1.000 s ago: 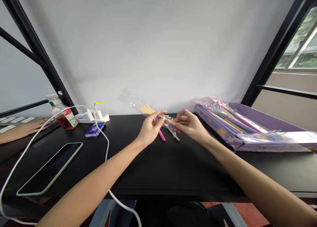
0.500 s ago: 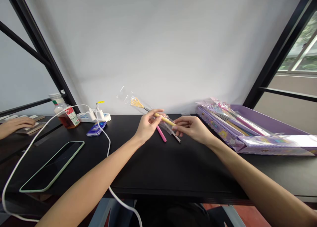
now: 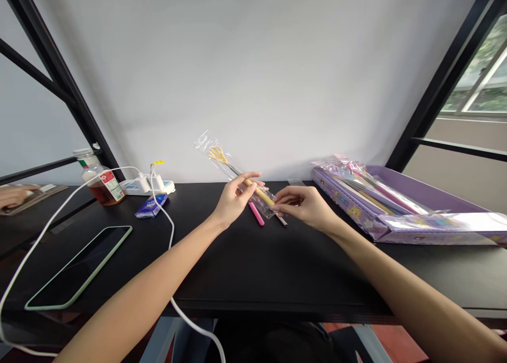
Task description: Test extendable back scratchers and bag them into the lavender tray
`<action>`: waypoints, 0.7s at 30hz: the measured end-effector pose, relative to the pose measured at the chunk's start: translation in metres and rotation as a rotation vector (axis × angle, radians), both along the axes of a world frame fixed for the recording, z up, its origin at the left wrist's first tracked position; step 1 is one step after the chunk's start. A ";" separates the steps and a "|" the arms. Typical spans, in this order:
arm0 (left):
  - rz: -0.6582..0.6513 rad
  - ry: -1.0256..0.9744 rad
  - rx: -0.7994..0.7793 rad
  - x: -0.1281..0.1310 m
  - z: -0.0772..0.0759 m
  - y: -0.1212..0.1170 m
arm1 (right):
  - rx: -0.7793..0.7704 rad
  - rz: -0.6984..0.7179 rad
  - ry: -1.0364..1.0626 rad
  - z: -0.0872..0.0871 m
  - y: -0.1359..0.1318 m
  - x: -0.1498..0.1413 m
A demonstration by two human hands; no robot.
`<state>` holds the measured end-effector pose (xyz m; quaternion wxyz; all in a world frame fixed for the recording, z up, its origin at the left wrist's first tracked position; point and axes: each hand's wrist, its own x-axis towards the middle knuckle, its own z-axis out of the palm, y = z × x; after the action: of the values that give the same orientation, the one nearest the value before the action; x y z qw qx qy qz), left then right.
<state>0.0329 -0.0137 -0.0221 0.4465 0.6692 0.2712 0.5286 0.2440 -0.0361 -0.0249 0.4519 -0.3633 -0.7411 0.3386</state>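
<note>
Left grip (image 3: pixel 233 201): nearly closed, fingers wrapped around the yellow handle of a back scratcher (image 3: pixel 259 192) through its clear plastic sleeve (image 3: pixel 203 140). Right grip (image 3: pixel 301 204): partly closed, thumb and fingertips pinching the sleeve's lower end, just beside the handle tip. Both forearms reach in from the lower corners, with the hands close together above a black counter (image 3: pixel 277 268).

Back scratcher: held tilted, off the counter, with its small yellow hand-shaped head up and to the left, inside the sleeve.

Pink marker (image 3: pixel 256 214): lying on the counter below the hands. Thin metal rod (image 3: pixel 282 221): beside it, partly under the sleeve.

Purple tray (image 3: pixel 431 189), at right: holds long plastic-wrapped packets; one wide wrapped packet (image 3: pixel 443 228) lies across its front edge.

Left of the hands: amber bottle (image 3: pixel 103 187), power strip (image 3: pixel 138 186), blue packet (image 3: pixel 151 206), phone (image 3: pixel 77 268), white cable (image 3: pixel 171 231).

Far left: another person's hand (image 3: pixel 13 195).
</note>
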 end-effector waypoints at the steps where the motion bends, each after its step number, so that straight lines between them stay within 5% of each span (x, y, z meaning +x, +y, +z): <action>1: -0.019 0.010 0.000 0.000 -0.001 0.000 | 0.027 -0.029 -0.018 -0.001 0.000 -0.001; 6: -0.060 0.053 0.007 0.000 -0.002 -0.001 | 0.183 -0.164 -0.129 0.003 0.000 0.002; 12: -0.074 -0.057 -0.116 -0.004 0.006 -0.002 | 0.368 -0.023 -0.183 0.015 -0.003 0.017; 16: -0.091 -0.073 -0.157 -0.005 0.008 -0.003 | 0.375 0.028 -0.311 0.015 -0.008 0.014; 21: -0.116 -0.022 -0.144 -0.002 0.005 -0.005 | 0.372 0.043 -0.207 0.011 -0.007 0.003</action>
<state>0.0307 -0.0186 -0.0168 0.5263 0.6442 0.2643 0.4881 0.2472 -0.0434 -0.0142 0.4254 -0.2905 -0.8408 0.1665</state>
